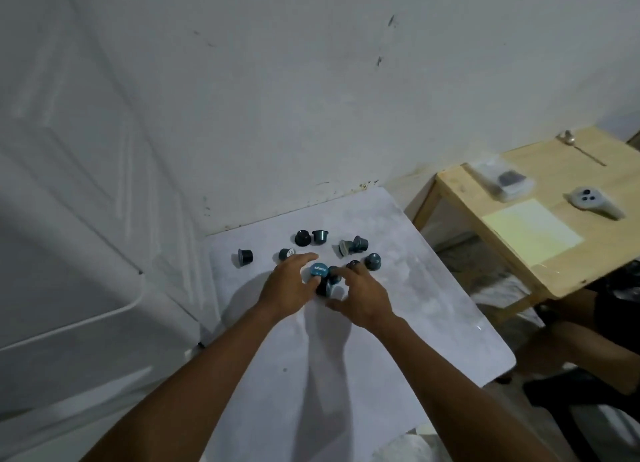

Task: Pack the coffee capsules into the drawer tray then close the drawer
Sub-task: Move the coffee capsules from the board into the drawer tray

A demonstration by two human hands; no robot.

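Several dark teal coffee capsules lie scattered on a white table (346,357). One capsule (245,257) lies alone at the far left, and a pair (311,237) stands at the back. My left hand (289,287) pinches a capsule with a teal lid (319,270) between thumb and fingers. Close beside it, my right hand (360,297) curls its fingers over a small cluster of capsules (329,283); whether it grips one I cannot tell. No drawer or tray is in view.
A wooden side table (540,254) stands to the right with a white controller (594,202), a plastic packet (502,181), a yellow sheet (531,231) and a spoon (575,146). A white wall rises behind; a white panel (69,184) flanks the left.
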